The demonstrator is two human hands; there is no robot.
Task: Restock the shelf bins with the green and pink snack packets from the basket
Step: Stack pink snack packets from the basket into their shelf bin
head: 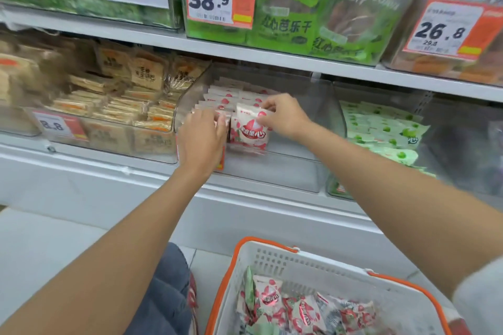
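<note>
Centre frame, inside the clear plastic shelf bin [299, 171], the right hand [283, 114] pinches a pink-and-white snack packet [250, 129] by its top edge. I cannot tell the grip of the left hand [201, 139] beside it. The packet looks light, crinkly and likely slippery, so the sealed seam is the place to hold it.

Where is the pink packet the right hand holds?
Head view, centre: the pink packet stands at the front of the clear bin, pinched by the right hand, beside the left hand.
</note>
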